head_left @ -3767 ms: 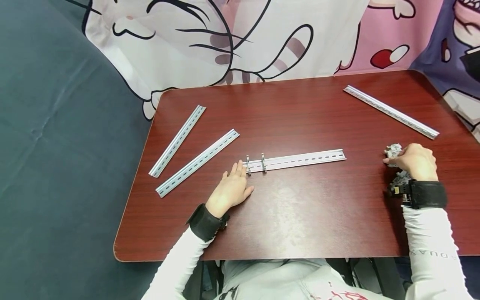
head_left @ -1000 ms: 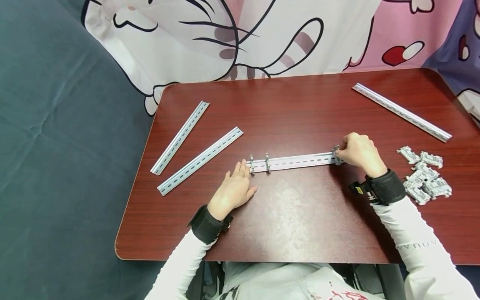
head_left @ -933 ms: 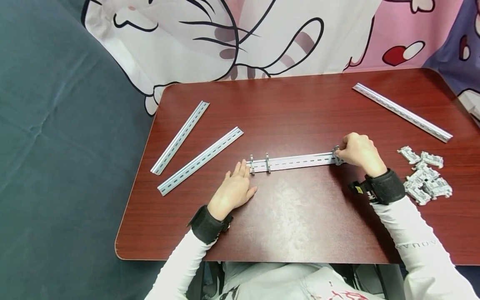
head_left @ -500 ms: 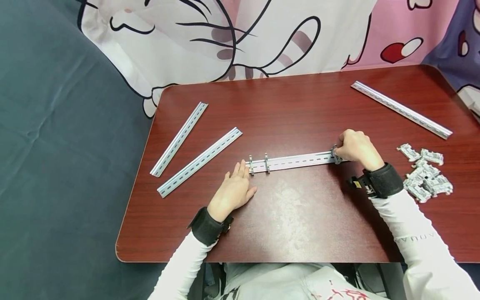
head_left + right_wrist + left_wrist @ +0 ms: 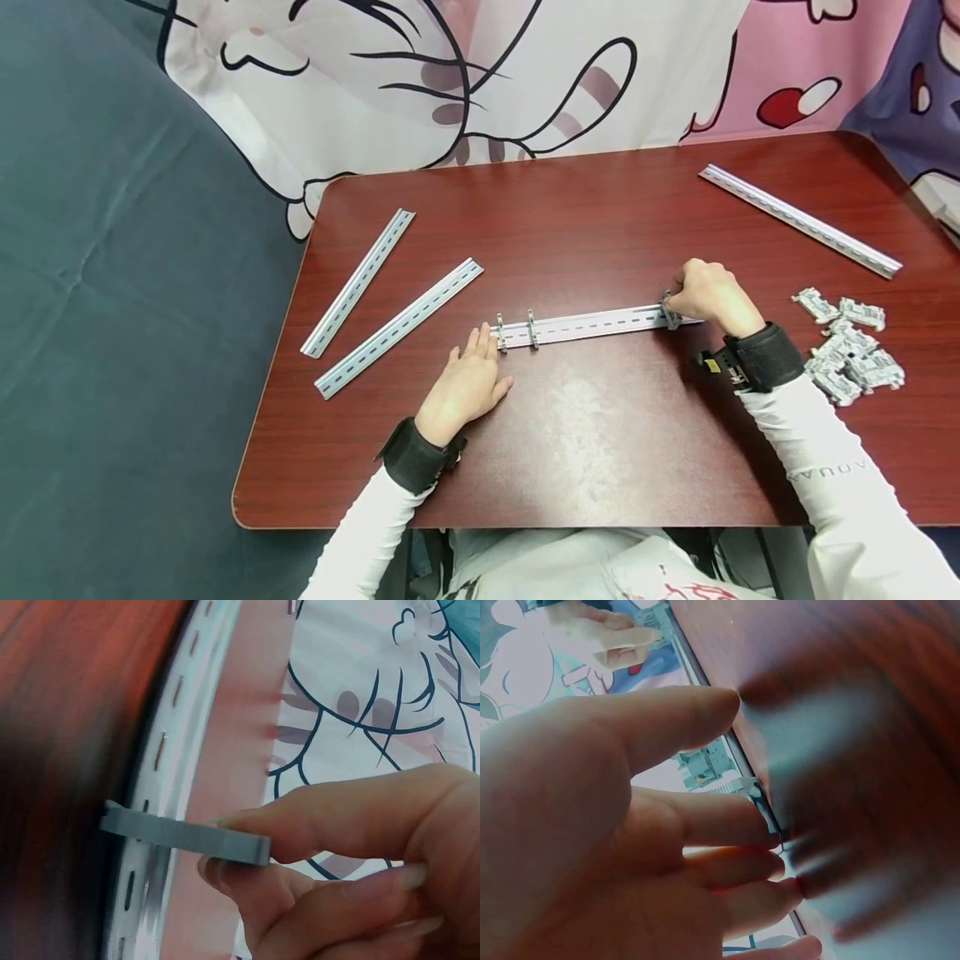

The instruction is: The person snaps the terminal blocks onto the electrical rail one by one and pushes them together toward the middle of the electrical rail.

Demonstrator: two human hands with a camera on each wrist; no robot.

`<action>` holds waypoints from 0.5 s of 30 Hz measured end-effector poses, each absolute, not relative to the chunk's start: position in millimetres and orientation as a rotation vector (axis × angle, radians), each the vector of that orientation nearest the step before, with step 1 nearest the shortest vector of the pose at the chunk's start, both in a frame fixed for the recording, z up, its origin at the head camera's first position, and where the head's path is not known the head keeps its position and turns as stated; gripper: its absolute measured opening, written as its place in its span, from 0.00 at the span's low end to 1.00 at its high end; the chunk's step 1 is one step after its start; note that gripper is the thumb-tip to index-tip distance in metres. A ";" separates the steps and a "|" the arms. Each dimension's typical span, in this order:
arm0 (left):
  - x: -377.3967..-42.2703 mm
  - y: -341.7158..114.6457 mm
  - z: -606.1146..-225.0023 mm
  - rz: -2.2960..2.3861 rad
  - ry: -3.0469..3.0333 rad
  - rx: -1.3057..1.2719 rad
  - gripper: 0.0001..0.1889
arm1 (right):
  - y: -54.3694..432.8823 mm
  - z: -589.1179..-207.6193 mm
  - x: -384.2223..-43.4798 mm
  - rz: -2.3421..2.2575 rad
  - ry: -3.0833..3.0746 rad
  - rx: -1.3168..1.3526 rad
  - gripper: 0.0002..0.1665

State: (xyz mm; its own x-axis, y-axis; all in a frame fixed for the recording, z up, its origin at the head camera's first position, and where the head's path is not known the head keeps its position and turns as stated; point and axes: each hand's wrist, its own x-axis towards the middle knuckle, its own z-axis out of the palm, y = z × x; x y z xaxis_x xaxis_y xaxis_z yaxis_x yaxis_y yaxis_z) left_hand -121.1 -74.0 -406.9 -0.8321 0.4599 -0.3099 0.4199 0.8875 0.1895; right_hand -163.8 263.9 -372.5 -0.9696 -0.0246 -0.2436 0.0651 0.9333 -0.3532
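A slotted metal DIN rail (image 5: 600,323) lies across the middle of the table. Two grey rail clips, one of them this clip (image 5: 532,330), sit across it near its left end. My left hand (image 5: 465,387) lies with straight fingers against that end; the wrist view shows its fingertips (image 5: 784,889) at the rail's edge. Near the right end, my right hand (image 5: 712,293) pinches another grey rail clip (image 5: 187,836) between thumb and fingers. That clip stands across the rail; whether it is latched I cannot tell.
Two more DIN rails, a nearer one (image 5: 399,328) and a farther one (image 5: 358,283), lie at the left. A further rail (image 5: 801,221) lies at the back right. Several loose rail clips (image 5: 851,358) are heaped beside the right forearm. A printed curtain (image 5: 555,75) hangs behind the table.
My right hand has come from the heap of clips to the rail's right end with a clip, then shifted slightly left along it. The left hand has stayed in place.
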 end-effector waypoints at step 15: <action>-120.2 -74.4 -404.5 0.134 2.699 0.659 0.36 | 263.8 -367.8 -136.5 -0.609 2.835 0.080 0.18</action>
